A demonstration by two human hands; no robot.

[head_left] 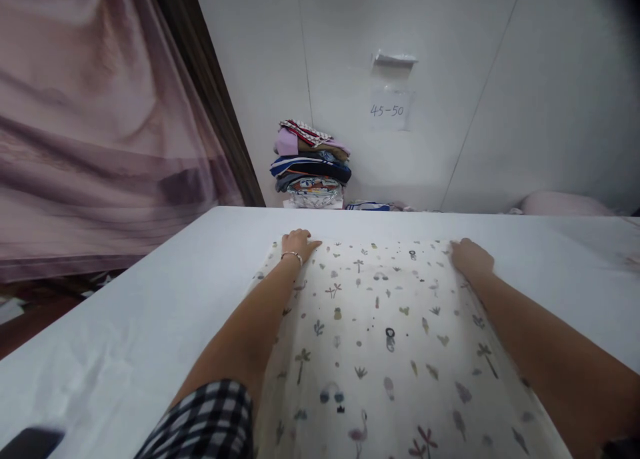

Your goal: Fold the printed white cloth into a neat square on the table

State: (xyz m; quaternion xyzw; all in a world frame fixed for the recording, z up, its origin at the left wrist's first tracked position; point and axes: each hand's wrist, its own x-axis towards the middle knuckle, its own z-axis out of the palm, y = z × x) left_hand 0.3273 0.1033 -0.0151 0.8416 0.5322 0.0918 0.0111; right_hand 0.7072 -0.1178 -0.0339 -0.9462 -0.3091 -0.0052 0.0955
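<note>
Toward the far edge of the white table (120,319), our left hand (299,242) rests on the printed cloth (370,312), a little inside its far left corner, thumb spread from the fingers; we cannot tell whether it pinches the fabric. Our right hand (473,257) is curled at the far right corner, its fingertips hidden, so we cannot be sure of its grip either. The cloth lies between our hands and toward us, its long axis running from the table's far edge toward the near one and out of view; both hands are about equally near its far edge. Beyond the table's far edge we see a stack of folded fabrics (313,169). On the wall, a sheet reading "45-50" (390,110) may sit in a clear sleeve; we make out no other container.
</note>
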